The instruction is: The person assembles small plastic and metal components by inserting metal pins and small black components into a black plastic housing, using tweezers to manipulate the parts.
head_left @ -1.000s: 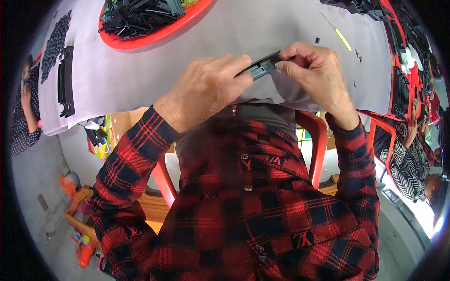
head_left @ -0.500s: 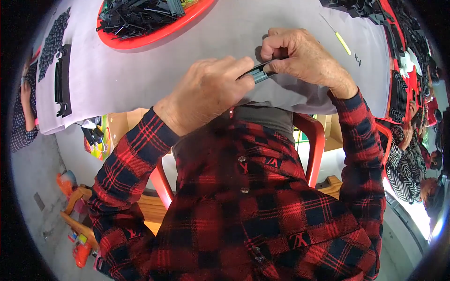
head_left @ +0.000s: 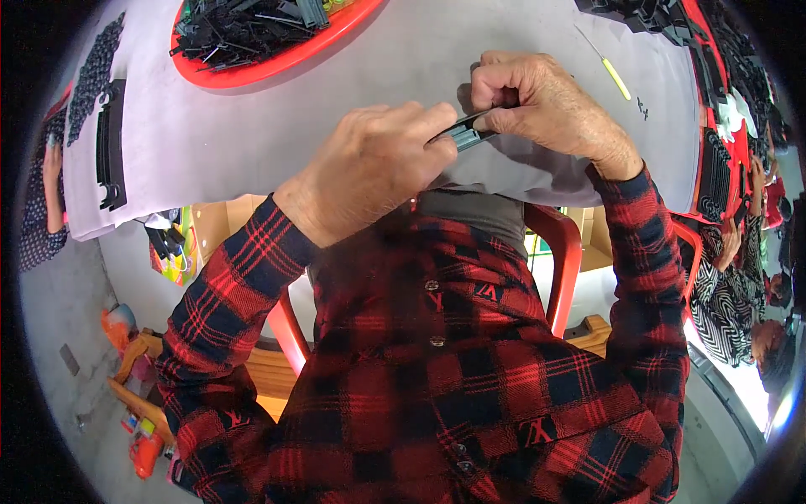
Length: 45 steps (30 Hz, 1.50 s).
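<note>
Head view: the left hand (head_left: 369, 164) pinches one end of the black strip (head_left: 470, 137), at the clock's centre, above the table (head_left: 210, 143). The right hand (head_left: 546, 109), at two o'clock, lays its thumb on the other end, fingers curled; whether they grip anything I cannot tell. Doing this well probably means bracing the left pinch so the strip cannot twist, keeping it level, and pressing straight down with the thumb, gently, since thin plastic may snap. Farther out, the yellow-handled pick (head_left: 616, 78) lies at two o'clock, the red tray (head_left: 239, 82) at ten.
</note>
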Motion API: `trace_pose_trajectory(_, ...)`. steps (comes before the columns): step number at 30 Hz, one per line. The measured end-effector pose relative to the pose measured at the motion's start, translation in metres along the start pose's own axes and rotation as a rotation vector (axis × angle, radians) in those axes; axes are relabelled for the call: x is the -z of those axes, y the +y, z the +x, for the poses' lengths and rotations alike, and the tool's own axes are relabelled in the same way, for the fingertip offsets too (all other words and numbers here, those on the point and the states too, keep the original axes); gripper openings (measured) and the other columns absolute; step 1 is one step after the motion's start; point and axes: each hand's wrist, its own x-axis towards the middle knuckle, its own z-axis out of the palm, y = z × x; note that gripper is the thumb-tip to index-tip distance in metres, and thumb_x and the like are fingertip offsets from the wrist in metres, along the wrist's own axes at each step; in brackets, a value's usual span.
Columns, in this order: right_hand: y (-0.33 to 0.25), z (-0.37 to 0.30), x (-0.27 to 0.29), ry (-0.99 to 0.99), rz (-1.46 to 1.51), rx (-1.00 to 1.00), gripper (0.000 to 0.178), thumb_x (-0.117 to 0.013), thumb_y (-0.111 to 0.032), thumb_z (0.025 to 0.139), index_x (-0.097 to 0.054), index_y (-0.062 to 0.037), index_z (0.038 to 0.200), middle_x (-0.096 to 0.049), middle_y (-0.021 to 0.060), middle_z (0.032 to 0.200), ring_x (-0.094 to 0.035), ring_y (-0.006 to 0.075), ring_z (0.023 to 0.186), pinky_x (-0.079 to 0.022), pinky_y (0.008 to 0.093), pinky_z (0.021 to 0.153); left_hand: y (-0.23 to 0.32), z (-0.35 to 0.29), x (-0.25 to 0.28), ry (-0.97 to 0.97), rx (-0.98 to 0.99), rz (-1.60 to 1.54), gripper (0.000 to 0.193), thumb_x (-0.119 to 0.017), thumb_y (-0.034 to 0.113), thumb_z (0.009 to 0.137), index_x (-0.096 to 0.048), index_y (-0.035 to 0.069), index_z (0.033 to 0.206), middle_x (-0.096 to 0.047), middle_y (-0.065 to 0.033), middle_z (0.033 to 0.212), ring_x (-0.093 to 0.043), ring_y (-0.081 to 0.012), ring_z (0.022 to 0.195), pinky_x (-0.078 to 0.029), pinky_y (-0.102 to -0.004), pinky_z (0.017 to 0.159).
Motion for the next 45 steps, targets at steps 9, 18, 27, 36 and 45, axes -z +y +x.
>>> trace_pose_trajectory(9, 0.0, -0.001, 0.001, -0.011, -0.034, 0.014, 0.017, -0.072, -0.007, 0.075, -0.056, -0.002, 0.08, -0.053, 0.0071, 0.076, -0.054, 0.0232, 0.069, -0.045, 0.0366, 0.065, 0.0, 0.001, 0.0, 0.005, -0.009, -0.013, 0.012, -0.061, 0.011, 0.08, -0.055, 0.009, 0.09, -0.048, -0.0057, 0.086, -0.058, -0.0227, 0.073, -0.05, -0.0351, 0.06)
trace_pose_trajectory(18, -0.004, 0.0, 0.002, 0.0, -0.083, 0.062, 0.016, -0.07, -0.004, 0.073, -0.056, -0.0016, 0.08, -0.053, 0.0087, 0.076, -0.054, 0.0258, 0.07, -0.045, 0.0381, 0.065, 0.0, 0.001, -0.001, 0.007, -0.01, 0.002, 0.013, -0.062, 0.011, 0.079, -0.055, 0.009, 0.09, -0.047, -0.0057, 0.085, -0.058, -0.022, 0.074, -0.05, -0.0349, 0.061)
trace_pose_trajectory(27, -0.006, 0.0, 0.001, 0.001, -0.077, 0.072, 0.016, -0.069, -0.002, 0.073, -0.054, -0.0019, 0.08, -0.052, 0.0095, 0.077, -0.053, 0.0284, 0.069, -0.044, 0.0393, 0.065, 0.001, 0.0, -0.002, -0.003, 0.003, 0.017, 0.012, -0.062, 0.011, 0.08, -0.056, 0.01, 0.089, -0.047, -0.0051, 0.085, -0.057, -0.0218, 0.074, -0.049, -0.0341, 0.06)
trace_pose_trajectory(36, -0.008, -0.002, 0.001, 0.003, -0.125, 0.113, 0.016, -0.068, -0.002, 0.073, -0.055, -0.0023, 0.081, -0.052, 0.0107, 0.077, -0.054, 0.0318, 0.07, -0.044, 0.0414, 0.065, -0.002, 0.0, 0.0, -0.024, -0.001, -0.027, 0.011, -0.061, 0.012, 0.08, -0.057, 0.013, 0.09, -0.051, -0.0045, 0.089, -0.058, -0.0239, 0.076, -0.049, -0.0364, 0.063)
trace_pose_trajectory(45, -0.003, -0.002, -0.002, 0.017, -0.125, 0.13, 0.015, -0.067, -0.002, 0.072, -0.054, -0.0011, 0.081, -0.052, 0.0127, 0.078, -0.055, 0.0342, 0.072, -0.044, 0.0427, 0.065, -0.007, 0.007, -0.01, 0.078, 0.045, -0.246, 0.015, -0.063, 0.005, 0.076, -0.064, 0.011, 0.089, -0.056, -0.0045, 0.085, -0.06, -0.0257, 0.077, -0.049, -0.0371, 0.065)
